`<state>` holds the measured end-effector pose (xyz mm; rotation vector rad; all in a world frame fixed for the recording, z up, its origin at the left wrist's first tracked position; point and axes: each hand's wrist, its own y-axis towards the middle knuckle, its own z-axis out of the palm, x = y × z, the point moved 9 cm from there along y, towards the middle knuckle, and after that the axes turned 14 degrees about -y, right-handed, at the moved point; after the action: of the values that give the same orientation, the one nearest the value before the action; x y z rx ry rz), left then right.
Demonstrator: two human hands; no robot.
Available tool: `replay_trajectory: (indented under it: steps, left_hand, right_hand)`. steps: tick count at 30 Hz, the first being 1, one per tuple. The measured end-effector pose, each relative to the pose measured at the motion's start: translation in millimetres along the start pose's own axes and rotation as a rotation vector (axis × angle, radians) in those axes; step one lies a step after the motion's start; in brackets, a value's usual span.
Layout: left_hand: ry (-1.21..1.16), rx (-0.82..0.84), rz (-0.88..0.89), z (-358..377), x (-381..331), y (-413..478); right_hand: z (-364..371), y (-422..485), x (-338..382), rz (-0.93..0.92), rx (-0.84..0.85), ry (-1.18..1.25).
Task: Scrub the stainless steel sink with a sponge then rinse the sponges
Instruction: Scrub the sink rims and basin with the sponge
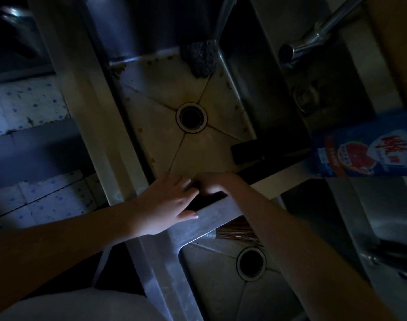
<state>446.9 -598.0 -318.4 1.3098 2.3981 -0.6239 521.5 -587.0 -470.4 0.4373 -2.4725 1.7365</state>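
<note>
Two basins fill the head view, and the upper one is the sink [209, 147] to be scrubbed, with its drain [191, 117] at centre frame and brown specks [119, 70] along the floor's edges. A grey scourer [199, 59] sits in the upper-centre corner of that floor, and a dark block [246, 151], probably a sponge, lies against the wall at centre right. The left hand [165, 202] lies flat with its fingers straight on the divider [221, 214] between the basins, gripping nothing. Just beside it, touching, the right hand [213, 184] curls down over the same edge into shadow; whether it holds anything cannot be told. A sponge is likely to be light and soft and to squash under pressure, and it would be slick once soapy, so it is best taken across its long sides with the palm on top. The scourer looks coarse and springy, and it could be bunched from above. A brush [237, 231] lies in the lower basin under the right forearm, a blue bottle [364, 149] stands at the right edge, and a tap [313, 38] reaches in from the upper right.
</note>
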Motion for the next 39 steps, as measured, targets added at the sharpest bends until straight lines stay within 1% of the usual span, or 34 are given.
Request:
replay_trajectory:
  steps: [2,4,7,11,13,15,18,22,24,27,31,34,36,38,39]
  left_hand:
    - [0.009,-0.003,-0.025,-9.0,15.4,-2.5]
    - [0.029,-0.002,-0.048,-16.6,34.8,-5.2]
    - [0.075,0.033,-0.050,-24.7,60.3,-9.5]
    - [0.163,0.084,0.019,-32.9,85.3,-15.5]
    - [0.180,0.085,0.053,-42.2,99.8,-18.1]
    - [0.184,0.082,0.071,-53.1,115.8,-20.7]
    - [0.157,0.101,0.084,-67.0,143.3,-24.7]
    - [0.124,0.189,0.172,-73.3,165.2,-26.8]
    - [0.134,0.197,0.228,-78.6,168.6,-25.1]
    - [0.147,0.188,0.260,-92.9,176.0,-16.8]
    - [0.112,0.183,0.235,-115.6,192.4,2.1]
    - [0.091,0.170,0.229,-135.0,200.0,18.8]
    - [0.081,0.165,0.222,-145.7,204.5,31.8]
    - [0.065,0.168,0.212,-153.9,209.7,46.3]
    - [0.068,0.159,0.213,-158.4,212.9,54.3]
  right_hand:
    - [-3.4,-5.0,8.1,-0.023,-0.021,0.009]
    - [-8.4,-12.8,-6.5,0.039,-0.041,0.038]
    - [-19.9,-36.7,-49.6,0.193,-0.075,0.088]
    - [-32.0,-74.6,-121.3,0.466,-0.226,0.146]
    - [-34.4,-82.8,-135.2,0.557,-0.264,0.146]
    - [-33.9,-80.8,-126.2,0.572,-0.250,0.153]
    - [-24.5,-68.8,-87.7,0.558,-0.206,0.170]
    - [-6.3,-43.2,-10.1,0.450,-0.165,0.169]
    - [1.2,-34.7,24.3,0.401,-0.139,0.203]
    - [8.9,-35.7,47.1,0.428,-0.137,0.272]
    - [3.8,-48.3,42.8,0.526,-0.207,0.364]
    - [-7.4,-67.0,11.1,0.681,-0.330,0.433]
    - [-17.4,-78.5,-9.7,0.755,-0.371,0.455]
    - [-25.9,-83.2,-22.3,0.752,-0.429,0.484]
    - [-30.1,-87.8,-32.5,0.794,-0.492,0.540]
